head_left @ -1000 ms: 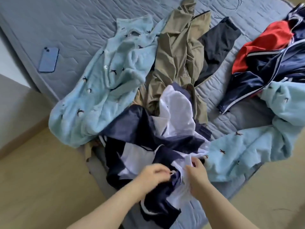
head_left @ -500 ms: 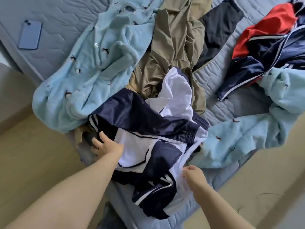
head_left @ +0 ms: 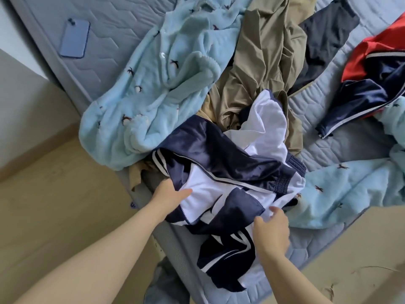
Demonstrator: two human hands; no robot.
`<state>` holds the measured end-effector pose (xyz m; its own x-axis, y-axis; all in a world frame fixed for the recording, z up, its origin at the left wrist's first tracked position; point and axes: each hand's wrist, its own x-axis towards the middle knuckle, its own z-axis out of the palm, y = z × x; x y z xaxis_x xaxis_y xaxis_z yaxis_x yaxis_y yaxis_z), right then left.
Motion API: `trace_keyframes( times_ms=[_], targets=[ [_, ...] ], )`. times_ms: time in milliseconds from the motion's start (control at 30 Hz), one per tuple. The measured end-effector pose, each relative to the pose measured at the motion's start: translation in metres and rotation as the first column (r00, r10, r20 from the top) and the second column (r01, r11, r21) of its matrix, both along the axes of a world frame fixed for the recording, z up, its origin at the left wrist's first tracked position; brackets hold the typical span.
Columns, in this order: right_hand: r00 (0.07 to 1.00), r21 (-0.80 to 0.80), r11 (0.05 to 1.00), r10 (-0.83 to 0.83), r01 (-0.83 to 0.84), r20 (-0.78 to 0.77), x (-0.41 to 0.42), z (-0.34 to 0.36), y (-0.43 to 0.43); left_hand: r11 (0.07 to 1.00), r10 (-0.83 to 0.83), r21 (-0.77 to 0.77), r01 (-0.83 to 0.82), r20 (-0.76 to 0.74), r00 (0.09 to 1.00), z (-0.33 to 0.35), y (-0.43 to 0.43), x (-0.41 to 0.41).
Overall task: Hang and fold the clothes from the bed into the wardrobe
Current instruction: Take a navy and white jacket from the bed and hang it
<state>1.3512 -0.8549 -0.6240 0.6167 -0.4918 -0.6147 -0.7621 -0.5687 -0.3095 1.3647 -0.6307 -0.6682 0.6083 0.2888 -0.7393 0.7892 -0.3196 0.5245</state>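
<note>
Grey quilted bed (head_left: 131, 23) seen from above, its near corner jutting over a pale wood floor (head_left: 54, 205). On that corner lies a crumpled jacket (head_left: 219, 154), shiny navy with white panels and white stripes. The left hand (head_left: 169, 195) grips its left edge, thumb on a white panel. The right hand (head_left: 271, 231) touches its near right side; motion blur hides whether it grips. Pale blue fleece (head_left: 153, 95) and khaki clothing (head_left: 263, 62) lie beyond.

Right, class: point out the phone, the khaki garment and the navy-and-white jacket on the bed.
phone (head_left: 75, 38), head view, middle of its back.
khaki garment (head_left: 263, 62), head view, its creased middle.
navy-and-white jacket (head_left: 208, 150), head view, its upper navy panel.
</note>
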Motion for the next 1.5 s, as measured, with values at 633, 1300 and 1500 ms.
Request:
trace_keyframes(
  times_ms=[633, 1300, 1500],
  targets=[
    [0.597, 0.286, 0.525, 0.727, -0.801, 0.339, -0.012, 0.155, 0.004, 0.812, 0.110, -0.582, -0.053, 0.062, 0.992, 0.242, -0.076, -0.060],
    [0.345, 0.172, 0.350, 0.524, -0.921, 0.779, 0.050, 0.356, -0.008, 0.960, -0.240, 0.035, 0.276, 0.607, 0.758, 0.468, -0.087, -0.025],
    [0.265, 0.009, 0.447, 0.514, -0.894, 0.816, 0.067, 0.426, 0.005, 0.873, -0.475, 0.421, 0.245, 0.625, 0.620, 0.544, -0.065, -0.026]
  ],
)
